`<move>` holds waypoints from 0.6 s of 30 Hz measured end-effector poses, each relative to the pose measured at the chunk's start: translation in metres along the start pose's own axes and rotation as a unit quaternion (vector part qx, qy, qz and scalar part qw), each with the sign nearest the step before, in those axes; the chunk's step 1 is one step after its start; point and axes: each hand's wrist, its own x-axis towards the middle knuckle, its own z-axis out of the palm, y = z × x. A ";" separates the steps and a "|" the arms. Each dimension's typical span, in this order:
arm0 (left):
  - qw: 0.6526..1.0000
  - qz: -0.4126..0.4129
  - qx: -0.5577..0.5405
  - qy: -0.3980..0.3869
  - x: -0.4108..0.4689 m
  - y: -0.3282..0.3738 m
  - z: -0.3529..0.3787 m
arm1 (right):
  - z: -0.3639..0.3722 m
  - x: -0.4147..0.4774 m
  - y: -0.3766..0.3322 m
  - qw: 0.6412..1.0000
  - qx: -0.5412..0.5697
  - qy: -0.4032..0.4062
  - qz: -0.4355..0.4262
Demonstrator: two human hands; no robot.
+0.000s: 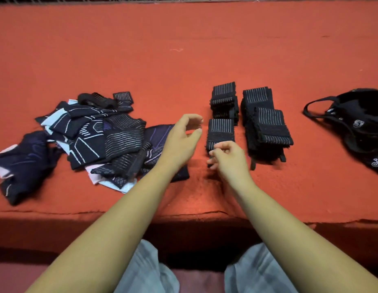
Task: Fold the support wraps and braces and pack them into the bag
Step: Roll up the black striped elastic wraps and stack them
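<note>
A folded black wrap with thin white stripes point(220, 131) lies on the red cloth. My right hand point(228, 158) pinches its near end between curled fingers and thumb. Just left of that wrap my left hand point(182, 137) hovers with loosely curved fingers and holds nothing. Behind it stands a small stack of folded striped wraps point(224, 100), and to the right a larger stack point(267, 125) with straps hanging toward me. A loose pile of dark patterned braces and sleeves point(95, 136) lies at the left. The black bag point(352, 123) lies at the far right with its handles spread.
The red cloth-covered surface point(183, 49) stretches far back to a wire fence along the top. Its front edge point(183, 213) runs just above my knees in light trousers.
</note>
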 end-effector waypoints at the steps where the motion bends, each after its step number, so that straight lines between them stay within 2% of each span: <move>1: 1.000 0.003 -0.024 0.003 -0.006 0.009 -0.011 | 0.008 -0.002 -0.006 0.999 0.028 -0.021 0.018; 3: 0.999 0.006 -0.037 0.018 -0.015 0.019 -0.039 | 0.023 -0.007 -0.018 0.995 0.065 -0.065 0.046; 5: 0.998 0.008 0.006 0.058 -0.024 0.016 -0.075 | 0.035 -0.011 -0.026 0.991 0.068 -0.099 0.054; 7: 0.988 -0.013 0.100 0.115 -0.034 -0.001 -0.112 | 0.046 -0.012 -0.034 0.991 0.047 -0.120 0.046; 9: 0.963 -0.050 0.216 0.157 -0.041 -0.026 -0.144 | 0.060 -0.012 -0.043 0.990 0.030 -0.135 0.031; 11: 0.941 -0.111 0.283 0.152 -0.044 -0.055 -0.166 | 0.077 -0.014 -0.052 0.987 0.013 -0.158 0.015; 14: 0.930 -0.225 0.265 0.115 -0.043 -0.073 -0.177 | 0.105 -0.020 -0.057 0.973 -0.059 -0.224 0.005; 16: 0.921 -0.249 0.280 0.104 -0.040 -0.079 -0.176 | 0.120 -0.022 -0.055 0.958 -0.101 -0.264 0.037; 18: 0.928 -0.229 0.267 0.125 -0.036 -0.079 -0.176 | 0.131 -0.021 -0.049 0.953 -0.114 -0.273 0.069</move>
